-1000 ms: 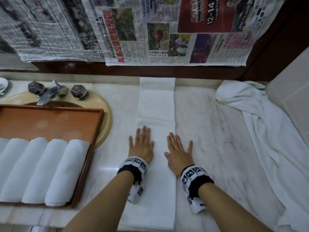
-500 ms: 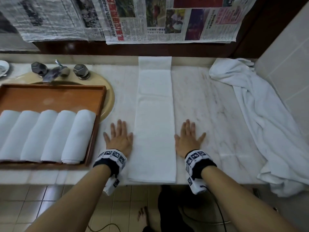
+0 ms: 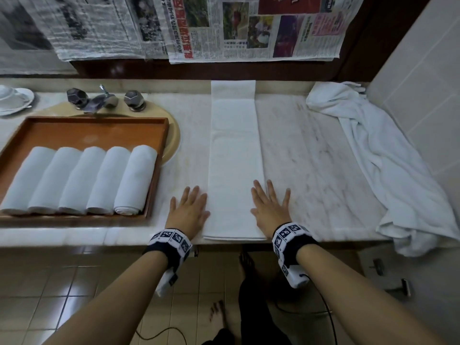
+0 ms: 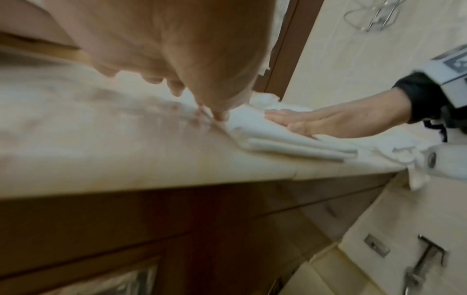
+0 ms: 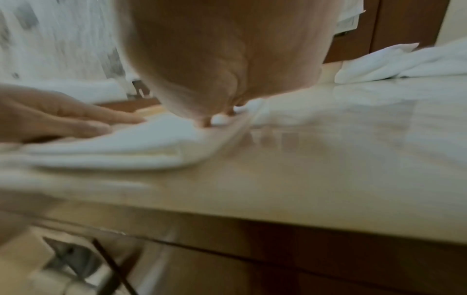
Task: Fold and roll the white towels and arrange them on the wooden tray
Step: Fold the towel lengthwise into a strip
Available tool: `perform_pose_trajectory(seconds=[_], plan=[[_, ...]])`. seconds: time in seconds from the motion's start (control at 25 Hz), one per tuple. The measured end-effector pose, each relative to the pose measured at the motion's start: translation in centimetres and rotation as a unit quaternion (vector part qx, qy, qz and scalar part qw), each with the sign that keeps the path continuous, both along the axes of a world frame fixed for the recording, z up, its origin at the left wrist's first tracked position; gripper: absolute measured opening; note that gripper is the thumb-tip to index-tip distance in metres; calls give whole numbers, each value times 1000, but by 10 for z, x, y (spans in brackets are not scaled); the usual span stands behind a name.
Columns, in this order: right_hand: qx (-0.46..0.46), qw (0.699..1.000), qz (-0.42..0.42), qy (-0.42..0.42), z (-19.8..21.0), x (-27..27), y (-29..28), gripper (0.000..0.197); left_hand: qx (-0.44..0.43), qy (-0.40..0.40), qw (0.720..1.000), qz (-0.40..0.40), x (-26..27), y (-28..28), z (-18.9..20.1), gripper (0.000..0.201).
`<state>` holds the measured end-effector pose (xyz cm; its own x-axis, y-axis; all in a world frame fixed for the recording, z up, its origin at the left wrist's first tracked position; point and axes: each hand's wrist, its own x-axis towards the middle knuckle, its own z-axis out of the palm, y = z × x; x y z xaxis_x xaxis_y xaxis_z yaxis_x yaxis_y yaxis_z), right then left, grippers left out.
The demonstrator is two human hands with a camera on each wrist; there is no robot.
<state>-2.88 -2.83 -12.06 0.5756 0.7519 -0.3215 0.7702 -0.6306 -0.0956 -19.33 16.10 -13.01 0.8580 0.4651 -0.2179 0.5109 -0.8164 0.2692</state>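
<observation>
A white towel folded into a long narrow strip (image 3: 234, 155) lies on the marble counter (image 3: 311, 155), running from the back wall to the front edge. My left hand (image 3: 190, 207) lies flat and open at the strip's left edge near its front end. My right hand (image 3: 270, 205) lies flat and open on the strip's right edge. The strip's layered front end (image 4: 290, 143) shows in the left wrist view, with my right hand (image 4: 316, 121) on it. The wooden tray (image 3: 99, 128) at the left holds several rolled white towels (image 3: 82, 180) side by side.
A loose white towel (image 3: 388, 155) is heaped along the tiled right wall and hangs over the counter's front edge. The tray sits over a sink with a faucet (image 3: 99, 100). A white dish (image 3: 13, 100) stands far left. Newspapers (image 3: 224, 28) hang on the back wall.
Both hands slid from the strip's middle toward me and apart, to its two long edges near the front end. The head view pulled back, showing the counter's front edge and floor.
</observation>
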Motion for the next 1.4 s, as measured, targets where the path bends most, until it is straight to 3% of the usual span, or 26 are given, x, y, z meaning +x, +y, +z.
perform_pose_trajectory(seconds=[0.08, 0.16, 0.24, 0.32, 0.48, 0.8, 1.12, 1.4], plan=[[125, 991, 10, 47, 8, -11, 8, 45, -20, -121, 992, 8, 2, 1, 10, 29], [207, 967, -9, 151, 12, -25, 6, 22, -72, -153, 985, -29, -3, -5, 17, 23], [175, 968, 14, 177, 11, -35, -5, 31, -104, -83, 986, -96, -10, -15, 19, 41], [150, 977, 38, 146, 6, -39, -16, 35, -101, -40, 986, -127, -16, -23, 18, 43], [172, 976, 23, 132, 6, -31, -28, 21, -90, -57, 988, -112, -15, -25, 16, 18], [172, 976, -10, 133, 7, -20, -48, 17, -115, -118, 980, -113, -24, -22, 4, 15], [179, 960, -104, 190, 16, -17, -43, 8, -165, -96, 981, -22, -12, -15, 16, 5], [151, 968, -145, 136, 11, -19, -34, 10, -171, -91, 980, 34, -5, -18, 20, 4]])
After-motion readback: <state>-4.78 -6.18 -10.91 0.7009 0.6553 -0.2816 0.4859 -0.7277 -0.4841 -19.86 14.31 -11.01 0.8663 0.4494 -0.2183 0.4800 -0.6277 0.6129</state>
